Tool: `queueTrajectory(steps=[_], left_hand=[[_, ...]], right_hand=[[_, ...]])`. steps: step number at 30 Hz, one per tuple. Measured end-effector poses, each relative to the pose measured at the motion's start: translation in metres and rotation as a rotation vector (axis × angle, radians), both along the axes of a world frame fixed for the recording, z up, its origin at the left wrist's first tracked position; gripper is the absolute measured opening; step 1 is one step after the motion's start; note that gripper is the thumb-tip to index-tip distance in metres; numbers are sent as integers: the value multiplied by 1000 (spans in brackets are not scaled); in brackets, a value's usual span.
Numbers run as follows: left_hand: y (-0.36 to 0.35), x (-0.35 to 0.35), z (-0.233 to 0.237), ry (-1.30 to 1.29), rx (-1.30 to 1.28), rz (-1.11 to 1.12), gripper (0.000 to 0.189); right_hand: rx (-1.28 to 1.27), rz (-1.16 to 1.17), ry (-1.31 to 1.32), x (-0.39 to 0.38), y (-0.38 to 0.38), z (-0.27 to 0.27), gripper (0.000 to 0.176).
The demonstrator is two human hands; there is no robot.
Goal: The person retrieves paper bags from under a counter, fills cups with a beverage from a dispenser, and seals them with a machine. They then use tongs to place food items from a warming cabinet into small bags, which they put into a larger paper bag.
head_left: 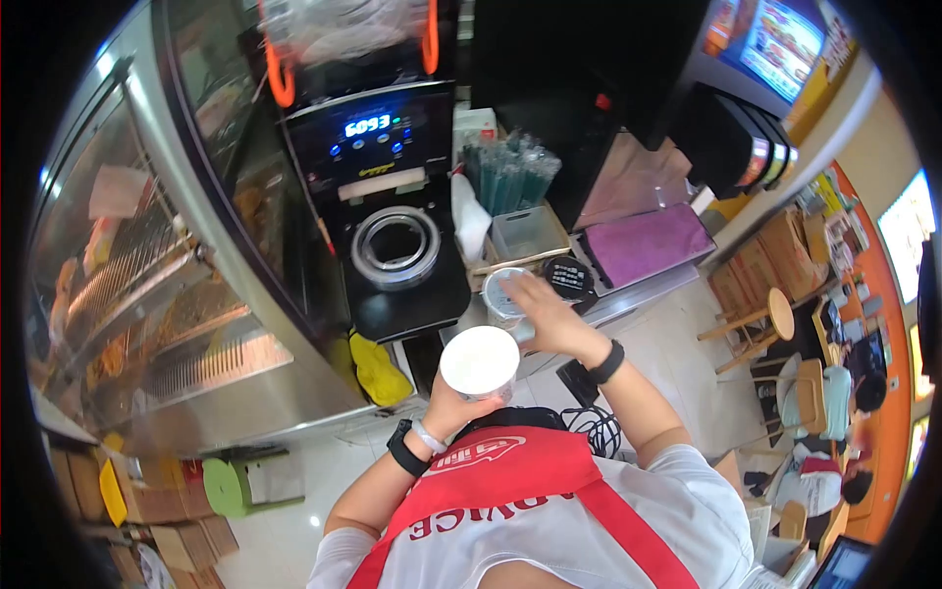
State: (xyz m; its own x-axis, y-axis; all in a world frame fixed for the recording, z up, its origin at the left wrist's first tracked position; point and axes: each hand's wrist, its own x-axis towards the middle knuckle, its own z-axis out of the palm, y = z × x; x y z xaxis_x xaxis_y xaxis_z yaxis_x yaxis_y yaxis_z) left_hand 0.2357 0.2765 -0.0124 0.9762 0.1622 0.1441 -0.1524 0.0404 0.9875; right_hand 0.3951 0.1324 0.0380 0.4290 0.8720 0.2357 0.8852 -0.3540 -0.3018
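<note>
My left hand (449,410) is wrapped round a white cup (480,361) with a pale, whitish top, held upright in front of the red apron (500,466). Just beyond it, my right hand (549,316) reaches over a stack of clear round lids (503,294), fingers stretched across its top edge and thumb apart. A dark, round lidded container (569,282) with white print stands right beside that stack. Ahead of the left hand is a black cup sealing machine (407,304) with a round metal ring (395,246) and a lit blue display.
Wrapped straws (512,175) stand behind a grey bin (531,234). A purple cloth (648,245) lies at the counter's right. On the left rises a glass-fronted food cabinet (186,285), with a yellow cloth (378,368) near its corner. Stools and seated people are far right.
</note>
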Motion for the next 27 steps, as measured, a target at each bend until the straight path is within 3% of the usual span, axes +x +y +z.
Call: queueTrajectory(steps=[1, 3, 4, 6, 7, 9, 11, 12, 14, 15, 19, 22, 24, 27], left_hand=[[0, 2, 0, 9, -87, -45, 73], [-6, 9, -6, 22, -88, -48, 76], [-10, 12, -10, 37, -92, -16, 80], [-18, 20, -19, 26, -40, -71, 83], [-21, 25, -21, -7, -90, -103, 82], [-29, 35, -11, -49, -135, -147, 80], [-39, 38, 0, -108, -97, -152, 61], [-41, 41, -2, -113, -97, -165, 61], [-40, 46, -11, 80, 122, -316, 35], [-42, 48, -18, 40, 190, -264, 21], [-34, 56, -56, 163, 283, -142, 20], [-26, 62, -65, 315, 152, -59, 18], [-23, 65, -65, 338, 333, 51, 18], [-19, 69, -83, 414, 241, 143, 17]], right_hand=[[4, -32, -6, -9, -8, 4, 87], [129, 201, 604, -29, -22, 8, 86], [136, 175, 600, -37, -26, 7, 86], [300, 50, 1077, -50, -32, 6, 85], [412, 19, 1118, -51, -37, 1, 84], [508, -37, 1112, -43, -52, -1, 85], [665, -124, 1097, -31, -73, 3, 85], [771, -228, 1050, -24, -85, 9, 84], [913, -376, 975, 4, -115, 11, 79], [998, -470, 912, 18, -128, 19, 75], [1196, -664, 646, 95, -175, 31, 68], [1241, -731, 565, 149, -191, 38, 65], [1288, -651, 589, 177, -192, 35, 65], [1342, -600, 614, 195, -181, 24, 67]])
